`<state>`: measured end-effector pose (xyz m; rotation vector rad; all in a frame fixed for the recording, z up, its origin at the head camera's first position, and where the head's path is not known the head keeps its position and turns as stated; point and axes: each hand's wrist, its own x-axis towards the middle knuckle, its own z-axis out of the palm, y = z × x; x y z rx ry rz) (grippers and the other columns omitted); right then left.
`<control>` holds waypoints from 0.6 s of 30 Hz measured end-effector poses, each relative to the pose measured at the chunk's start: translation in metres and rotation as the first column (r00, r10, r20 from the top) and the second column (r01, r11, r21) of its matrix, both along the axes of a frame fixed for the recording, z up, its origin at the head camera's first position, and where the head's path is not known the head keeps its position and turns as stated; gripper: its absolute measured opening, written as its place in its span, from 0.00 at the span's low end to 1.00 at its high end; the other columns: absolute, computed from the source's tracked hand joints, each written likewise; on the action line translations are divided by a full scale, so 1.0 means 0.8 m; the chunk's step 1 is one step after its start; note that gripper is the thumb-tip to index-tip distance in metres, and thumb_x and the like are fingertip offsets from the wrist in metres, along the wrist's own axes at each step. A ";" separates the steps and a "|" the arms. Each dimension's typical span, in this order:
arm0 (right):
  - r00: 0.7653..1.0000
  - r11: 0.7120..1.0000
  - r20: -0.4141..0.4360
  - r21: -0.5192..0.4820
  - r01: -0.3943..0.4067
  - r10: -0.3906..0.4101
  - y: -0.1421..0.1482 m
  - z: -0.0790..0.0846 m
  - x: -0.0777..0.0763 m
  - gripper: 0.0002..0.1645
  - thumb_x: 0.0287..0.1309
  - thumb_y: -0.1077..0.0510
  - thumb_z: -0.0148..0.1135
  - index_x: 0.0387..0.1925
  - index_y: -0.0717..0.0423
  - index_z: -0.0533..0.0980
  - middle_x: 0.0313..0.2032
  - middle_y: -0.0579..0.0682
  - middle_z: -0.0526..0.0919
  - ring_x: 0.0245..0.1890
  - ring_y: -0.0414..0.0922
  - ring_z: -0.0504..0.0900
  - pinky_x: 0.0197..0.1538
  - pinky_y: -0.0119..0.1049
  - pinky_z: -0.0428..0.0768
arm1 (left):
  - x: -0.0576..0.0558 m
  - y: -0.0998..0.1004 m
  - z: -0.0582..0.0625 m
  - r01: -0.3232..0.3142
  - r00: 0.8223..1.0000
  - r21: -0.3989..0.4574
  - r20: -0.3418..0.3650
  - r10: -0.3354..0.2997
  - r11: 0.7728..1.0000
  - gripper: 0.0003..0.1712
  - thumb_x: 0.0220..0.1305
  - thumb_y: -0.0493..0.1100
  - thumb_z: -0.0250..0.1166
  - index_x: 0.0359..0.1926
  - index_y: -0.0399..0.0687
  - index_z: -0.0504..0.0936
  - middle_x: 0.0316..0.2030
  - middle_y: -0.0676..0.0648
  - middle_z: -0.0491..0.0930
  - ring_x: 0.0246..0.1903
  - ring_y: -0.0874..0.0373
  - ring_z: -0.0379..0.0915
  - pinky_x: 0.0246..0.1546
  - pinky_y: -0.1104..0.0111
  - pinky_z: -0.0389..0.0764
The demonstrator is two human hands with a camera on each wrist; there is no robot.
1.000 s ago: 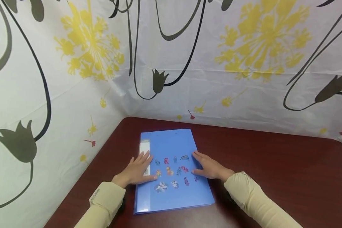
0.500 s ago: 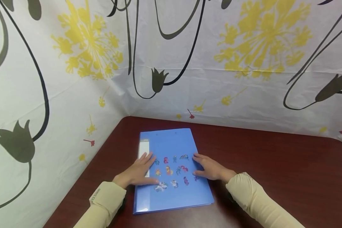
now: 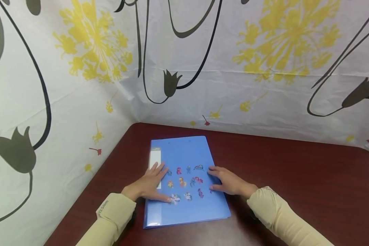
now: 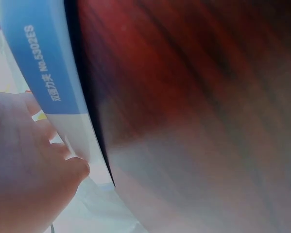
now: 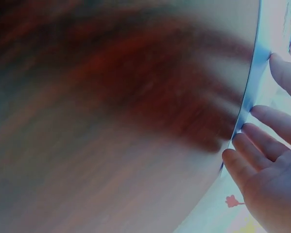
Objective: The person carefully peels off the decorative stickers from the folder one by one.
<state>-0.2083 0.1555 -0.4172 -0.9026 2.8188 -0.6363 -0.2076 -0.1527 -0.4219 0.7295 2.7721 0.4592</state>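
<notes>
A blue folder (image 3: 187,153) lies closed on the dark red table, with several small cartoon pony stickers on its cover and a white label (image 3: 155,157) along its left side. My left hand (image 3: 149,186) rests spread over the folder's left side, thumb by the lowest sticker row. At the right edge my right hand (image 3: 229,181) touches the cover with its fingertips, fingers fairly straight. In the left wrist view the folder's spine (image 4: 48,63) shows printed lettering beside the hand. The right wrist view has the fingertips along the folder's thin edge (image 5: 252,82).
The dark red table (image 3: 295,177) stretches far to the right of the folder. A white sheet (image 3: 203,85) with yellow flowers and dark stems hangs behind the table and along its left side.
My left hand has shifted slightly, its thumb now lower on the cover by the bottom stickers. The right hand sits a little farther right. The folder stays closed.
</notes>
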 end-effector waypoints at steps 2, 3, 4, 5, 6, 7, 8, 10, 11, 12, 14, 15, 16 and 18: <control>1.000 1.000 -0.019 -0.003 -0.008 0.008 0.001 0.000 0.000 0.32 0.48 0.53 0.65 0.53 0.67 0.70 0.56 0.61 0.67 0.56 0.57 0.64 0.53 0.49 0.67 | 0.000 0.000 0.001 0.004 1.000 -0.001 0.005 -0.004 1.000 0.65 0.33 0.73 0.64 0.67 0.45 0.49 0.68 0.44 0.40 0.66 0.48 0.27 0.61 0.51 0.40; 1.000 1.000 -0.029 -0.006 -0.012 0.011 0.002 0.000 0.000 0.30 0.48 0.54 0.65 0.51 0.67 0.71 0.55 0.61 0.68 0.55 0.57 0.66 0.53 0.48 0.67 | 0.000 -0.001 0.002 0.006 1.000 0.005 0.008 -0.006 1.000 0.65 0.32 0.73 0.64 0.67 0.45 0.49 0.68 0.44 0.40 0.66 0.47 0.27 0.61 0.50 0.41; 0.999 1.000 -0.039 -0.010 -0.016 0.016 0.002 0.000 0.000 0.28 0.47 0.55 0.65 0.49 0.66 0.73 0.53 0.60 0.70 0.53 0.56 0.67 0.52 0.48 0.68 | 0.000 -0.001 0.003 0.006 1.000 0.013 0.010 -0.006 1.000 0.66 0.32 0.73 0.65 0.67 0.45 0.49 0.68 0.44 0.40 0.66 0.47 0.27 0.61 0.50 0.41; 0.999 1.000 -0.047 -0.015 -0.020 0.020 0.002 0.000 0.001 0.26 0.47 0.56 0.66 0.48 0.66 0.74 0.51 0.60 0.71 0.52 0.55 0.69 0.51 0.47 0.69 | 0.000 -0.001 0.003 0.006 1.000 0.022 0.014 -0.006 1.000 0.66 0.31 0.72 0.65 0.67 0.45 0.50 0.68 0.44 0.40 0.66 0.47 0.27 0.61 0.50 0.41; 0.998 1.000 -0.055 -0.020 -0.025 0.023 0.003 0.000 0.001 0.24 0.47 0.57 0.66 0.46 0.65 0.75 0.49 0.58 0.72 0.50 0.53 0.70 0.50 0.46 0.71 | 0.000 -0.001 0.003 0.005 1.000 0.030 0.017 -0.006 1.000 0.66 0.31 0.72 0.66 0.67 0.45 0.50 0.68 0.44 0.40 0.66 0.47 0.27 0.61 0.50 0.41; 0.998 0.999 -0.063 -0.025 -0.031 0.029 0.003 0.001 0.002 0.22 0.46 0.58 0.66 0.44 0.64 0.77 0.46 0.57 0.73 0.47 0.52 0.71 0.49 0.44 0.72 | 0.001 0.000 0.004 0.003 1.000 0.035 0.020 -0.004 0.999 0.66 0.31 0.72 0.66 0.67 0.45 0.50 0.68 0.44 0.40 0.66 0.47 0.27 0.61 0.49 0.41; 0.997 0.999 -0.068 -0.030 -0.035 0.033 0.003 0.001 0.003 0.19 0.46 0.58 0.66 0.42 0.63 0.78 0.44 0.55 0.74 0.46 0.50 0.72 0.48 0.43 0.73 | 0.001 0.000 0.005 0.001 1.000 0.041 0.022 -0.002 0.999 0.66 0.30 0.71 0.67 0.67 0.45 0.50 0.68 0.44 0.40 0.66 0.46 0.27 0.60 0.49 0.41; 0.996 0.998 -0.076 -0.036 -0.052 0.049 0.003 0.001 0.005 0.16 0.46 0.60 0.66 0.39 0.62 0.79 0.41 0.52 0.75 0.42 0.46 0.73 0.45 0.39 0.75 | 0.001 0.000 0.004 -0.005 1.000 0.046 0.021 0.004 0.999 0.66 0.30 0.71 0.67 0.67 0.45 0.51 0.68 0.44 0.41 0.66 0.46 0.28 0.60 0.48 0.42; 0.995 0.997 -0.079 -0.039 -0.060 0.057 0.003 0.001 0.006 0.14 0.46 0.61 0.66 0.38 0.61 0.80 0.39 0.51 0.75 0.41 0.45 0.74 0.44 0.37 0.76 | 0.002 0.000 0.004 -0.009 1.000 0.047 0.021 0.008 0.999 0.66 0.30 0.71 0.67 0.67 0.45 0.51 0.68 0.44 0.41 0.66 0.46 0.28 0.60 0.48 0.43; 0.994 0.997 -0.085 -0.042 -0.070 0.066 0.003 0.000 0.008 0.12 0.45 0.62 0.66 0.36 0.60 0.80 0.38 0.50 0.76 0.39 0.44 0.74 0.42 0.36 0.76 | 0.002 0.000 0.004 -0.011 1.000 0.046 0.018 0.011 0.999 0.66 0.29 0.71 0.68 0.67 0.45 0.51 0.68 0.44 0.42 0.66 0.46 0.28 0.60 0.48 0.43; 0.992 0.995 -0.095 -0.050 -0.088 0.083 0.003 0.000 0.010 0.10 0.46 0.63 0.65 0.34 0.60 0.80 0.36 0.48 0.76 0.38 0.43 0.74 0.40 0.34 0.77 | 0.001 0.000 0.004 -0.014 1.000 0.045 0.009 0.014 0.999 0.66 0.29 0.71 0.68 0.67 0.44 0.52 0.67 0.44 0.42 0.66 0.46 0.29 0.60 0.47 0.44; 0.991 0.994 -0.098 -0.055 -0.098 0.092 0.004 0.000 0.011 0.09 0.46 0.64 0.65 0.34 0.59 0.81 0.35 0.48 0.77 0.37 0.42 0.75 0.40 0.33 0.77 | 0.001 0.001 0.004 -0.014 1.000 0.046 0.005 0.014 0.999 0.66 0.29 0.71 0.68 0.67 0.44 0.52 0.67 0.44 0.42 0.66 0.46 0.29 0.59 0.47 0.44; 0.990 0.993 -0.103 -0.059 -0.102 0.096 0.004 -0.001 0.012 0.09 0.46 0.64 0.65 0.33 0.59 0.81 0.34 0.47 0.77 0.36 0.42 0.75 0.39 0.32 0.77 | 0.002 0.001 0.004 -0.015 1.000 0.045 0.002 0.015 0.999 0.66 0.29 0.71 0.68 0.66 0.44 0.52 0.67 0.44 0.43 0.66 0.46 0.29 0.60 0.48 0.44; 0.988 0.992 -0.112 -0.062 -0.110 0.103 0.004 -0.001 0.014 0.08 0.46 0.65 0.65 0.32 0.59 0.81 0.33 0.47 0.77 0.36 0.41 0.75 0.38 0.31 0.77 | 0.002 0.001 0.003 -0.013 1.000 0.043 -0.006 0.013 0.999 0.66 0.29 0.71 0.68 0.66 0.43 0.53 0.67 0.43 0.43 0.66 0.46 0.30 0.60 0.48 0.44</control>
